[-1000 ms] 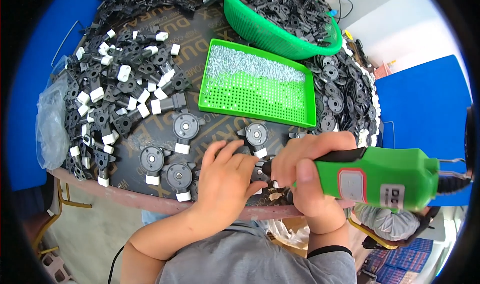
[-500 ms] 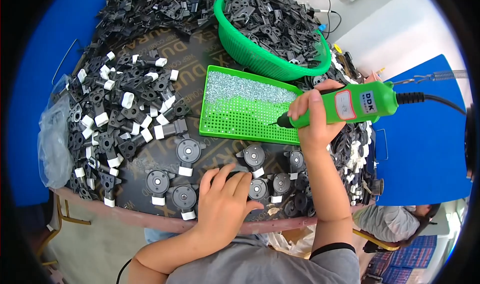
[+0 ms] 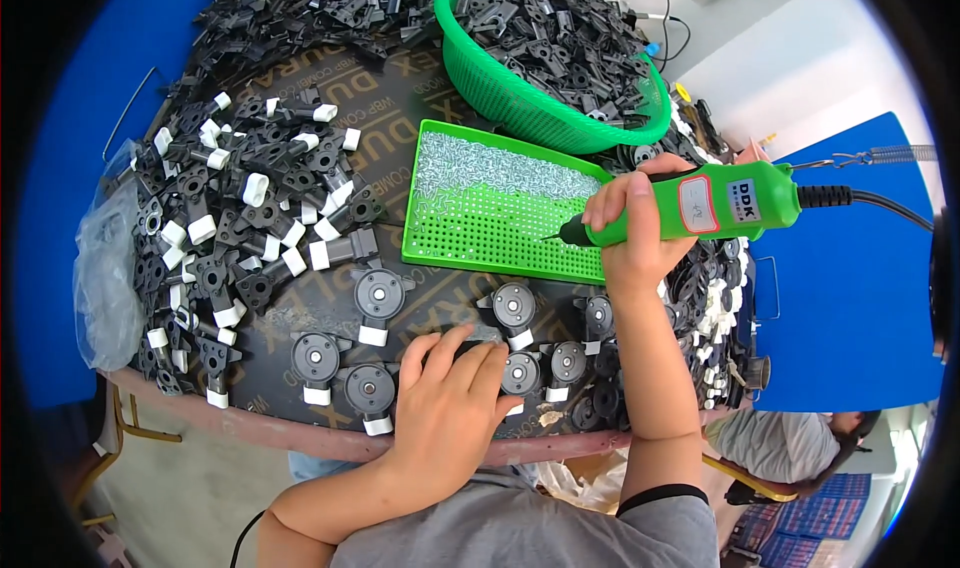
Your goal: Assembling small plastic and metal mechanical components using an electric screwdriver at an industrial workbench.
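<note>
My right hand (image 3: 645,238) is wrapped around a green electric screwdriver (image 3: 740,206), its black nose and thin bit pointing left over the green perforated tray (image 3: 412,230). Small silver screws (image 3: 500,168) fill the tray's far side. My left hand (image 3: 450,398) lies palm down near the table's front edge, fingers stretched out over black parts that it mostly hides. Around it lie round black assemblies with white end caps, one (image 3: 368,388) left of the hand, another (image 3: 514,308) beyond it and a third (image 3: 520,373) beside its fingers.
Black parts with white caps (image 3: 255,190) are heaped at the left, beside a clear plastic bag (image 3: 105,278). A green basket (image 3: 480,93) full of black parts stands at the back. A cable (image 3: 885,204) and spring (image 3: 902,155) run right from the screwdriver. Another person (image 3: 775,451) sits at lower right.
The whole view has shifted slightly. The screwdriver's bit sits a little higher over the tray. My left hand stays in nearly the same place, fingers still stretched out.
</note>
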{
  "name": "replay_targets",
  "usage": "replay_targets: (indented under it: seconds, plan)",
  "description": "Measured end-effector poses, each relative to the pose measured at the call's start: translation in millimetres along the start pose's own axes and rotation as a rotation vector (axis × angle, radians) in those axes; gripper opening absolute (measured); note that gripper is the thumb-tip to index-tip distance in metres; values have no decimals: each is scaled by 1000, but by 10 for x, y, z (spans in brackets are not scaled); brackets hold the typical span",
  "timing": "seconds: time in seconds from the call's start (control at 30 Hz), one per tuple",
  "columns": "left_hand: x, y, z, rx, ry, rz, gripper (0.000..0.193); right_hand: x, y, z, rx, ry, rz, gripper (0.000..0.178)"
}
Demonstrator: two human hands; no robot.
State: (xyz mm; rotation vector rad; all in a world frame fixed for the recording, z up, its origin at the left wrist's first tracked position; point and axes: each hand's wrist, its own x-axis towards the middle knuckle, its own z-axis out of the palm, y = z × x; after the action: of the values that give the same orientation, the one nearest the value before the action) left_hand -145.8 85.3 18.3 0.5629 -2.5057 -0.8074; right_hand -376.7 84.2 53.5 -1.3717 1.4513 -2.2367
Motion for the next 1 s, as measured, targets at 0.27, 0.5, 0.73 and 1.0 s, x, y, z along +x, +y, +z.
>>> replay_targets:
  seconds: [0.27, 0.5, 0.73, 1.0]
  plan:
    - [-66, 3, 54, 15, 27, 5, 49, -43, -44, 13, -2, -1, -29, 13]
    - [-85, 8, 44, 16, 49, -9, 53, -64, -307, -49, 136, 13, -45, 21]
    - [-44, 34, 28, -5, 76, 10, 54, -731, -1298, 109, 132, -186, 165, 32]
    - [-50, 31, 184, 14, 85, 29, 50, -980, -1096, 12, 184, -279, 151, 26]
